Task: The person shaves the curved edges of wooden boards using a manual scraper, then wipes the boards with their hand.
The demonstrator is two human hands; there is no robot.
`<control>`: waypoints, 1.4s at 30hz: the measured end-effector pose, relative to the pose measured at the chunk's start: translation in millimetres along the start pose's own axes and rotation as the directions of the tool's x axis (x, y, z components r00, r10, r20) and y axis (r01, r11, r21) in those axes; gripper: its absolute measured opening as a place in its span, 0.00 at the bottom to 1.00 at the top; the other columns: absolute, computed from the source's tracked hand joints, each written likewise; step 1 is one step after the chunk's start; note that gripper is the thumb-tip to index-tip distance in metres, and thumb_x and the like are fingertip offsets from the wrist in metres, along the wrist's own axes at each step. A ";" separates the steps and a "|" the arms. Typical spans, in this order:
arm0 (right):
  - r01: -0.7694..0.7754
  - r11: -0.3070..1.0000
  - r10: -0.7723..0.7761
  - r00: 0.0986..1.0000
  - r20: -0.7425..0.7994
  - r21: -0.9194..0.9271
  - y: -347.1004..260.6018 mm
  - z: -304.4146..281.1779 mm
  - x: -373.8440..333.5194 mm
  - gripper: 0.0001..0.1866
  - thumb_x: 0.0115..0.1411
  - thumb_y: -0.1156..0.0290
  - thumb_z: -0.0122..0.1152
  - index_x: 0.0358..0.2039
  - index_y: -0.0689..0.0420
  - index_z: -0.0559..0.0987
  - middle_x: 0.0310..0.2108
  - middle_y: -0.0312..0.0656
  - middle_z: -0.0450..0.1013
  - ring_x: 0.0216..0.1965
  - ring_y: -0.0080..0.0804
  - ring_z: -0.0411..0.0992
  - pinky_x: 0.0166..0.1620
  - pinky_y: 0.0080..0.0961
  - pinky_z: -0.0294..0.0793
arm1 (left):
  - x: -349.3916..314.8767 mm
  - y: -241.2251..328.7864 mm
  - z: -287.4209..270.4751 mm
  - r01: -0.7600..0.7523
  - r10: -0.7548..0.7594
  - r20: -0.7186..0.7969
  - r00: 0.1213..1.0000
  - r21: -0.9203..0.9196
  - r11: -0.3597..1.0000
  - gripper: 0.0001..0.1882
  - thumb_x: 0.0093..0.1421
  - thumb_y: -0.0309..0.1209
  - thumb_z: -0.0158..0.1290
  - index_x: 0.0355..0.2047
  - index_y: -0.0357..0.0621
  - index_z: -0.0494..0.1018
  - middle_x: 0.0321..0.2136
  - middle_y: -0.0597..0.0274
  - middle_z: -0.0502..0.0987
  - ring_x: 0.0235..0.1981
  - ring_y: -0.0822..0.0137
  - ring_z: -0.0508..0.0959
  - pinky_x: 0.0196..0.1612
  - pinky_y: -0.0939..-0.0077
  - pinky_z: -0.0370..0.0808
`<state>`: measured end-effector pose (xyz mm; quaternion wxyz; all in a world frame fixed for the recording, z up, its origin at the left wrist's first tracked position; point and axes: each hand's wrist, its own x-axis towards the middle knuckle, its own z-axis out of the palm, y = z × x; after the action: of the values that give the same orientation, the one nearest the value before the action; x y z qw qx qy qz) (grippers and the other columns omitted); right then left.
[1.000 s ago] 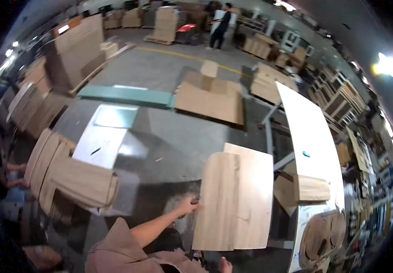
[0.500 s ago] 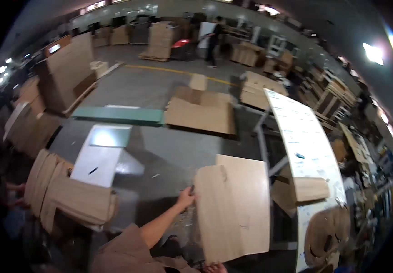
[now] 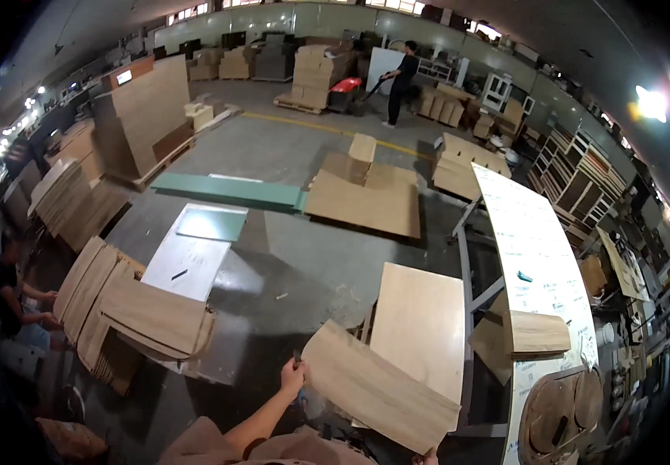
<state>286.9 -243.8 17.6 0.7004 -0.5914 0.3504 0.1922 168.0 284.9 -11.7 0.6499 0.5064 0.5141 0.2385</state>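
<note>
A curved wood-grain panel slants across the front, its left end high and its right end low. Beside that left end, my left hand is closed round a dark slim tool that sticks up from the fist; its kind is too small to tell. The fist is against or very near the panel edge. My right hand shows only in part at the bottom edge, its fingers closed on the panel's lower right end. Beneath the held panel lies a larger pale wood board, partly covered.
On my right runs a long white-topped bench with a small stack of wood pieces and brown rounded pieces. Stacked curved panels stand left, near a seated person. Another person stands far back by a red machine.
The panel has turned from near upright to slanting down rightward. My left hand has moved slightly left and down, my right hand rightward. The view has shifted.
</note>
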 end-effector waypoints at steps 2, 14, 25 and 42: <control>0.014 0.994 -0.009 0.999 -0.046 0.110 -18.4 12.7 3.7 0.17 0.79 0.54 0.66 0.55 0.54 0.81 0.42 0.41 0.81 0.28 0.32 0.73 0.30 0.29 0.77 | -13.9 -6.0 1.5 -0.043 0.047 -0.044 0.998 0.094 0.995 0.11 0.77 0.37 0.61 0.44 0.42 0.81 0.27 0.69 0.78 0.24 0.74 0.76 0.28 0.70 0.73; 0.279 0.837 -0.443 0.850 -0.284 -0.470 -108.6 -42.1 135.0 0.12 0.85 0.61 0.57 0.51 0.59 0.76 0.46 0.45 0.77 0.44 0.41 0.75 0.50 0.41 0.77 | -158.5 -27.8 14.8 0.156 -0.177 0.048 0.983 0.287 0.945 0.15 0.78 0.40 0.62 0.44 0.39 0.84 0.27 0.66 0.81 0.22 0.75 0.75 0.26 0.71 0.72; 0.894 0.006 -0.810 0.267 0.522 -0.447 -136.7 125.8 111.4 0.34 0.62 0.66 0.74 0.68 0.62 0.77 0.69 0.55 0.71 0.74 0.58 0.64 0.76 0.55 0.59 | -137.6 -54.3 26.4 -0.188 0.196 0.061 0.979 0.648 0.738 0.27 0.81 0.54 0.49 0.54 0.38 0.75 0.45 0.28 0.85 0.53 0.25 0.82 0.54 0.38 0.79; 0.828 -0.327 -0.453 0.285 0.844 -0.455 -33.5 312.9 50.4 0.25 0.70 0.57 0.71 0.62 0.56 0.79 0.73 0.52 0.66 0.75 0.58 0.62 0.77 0.57 0.60 | -124.1 -49.6 -19.7 -0.615 0.424 0.445 0.789 0.583 0.531 0.11 0.76 0.41 0.59 0.42 0.49 0.81 0.35 0.58 0.87 0.39 0.48 0.85 0.40 0.52 0.81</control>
<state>426.6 42.6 21.8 0.2165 -0.9036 -0.3697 0.0023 95.2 171.4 -2.8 0.3633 0.8696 0.3025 0.1425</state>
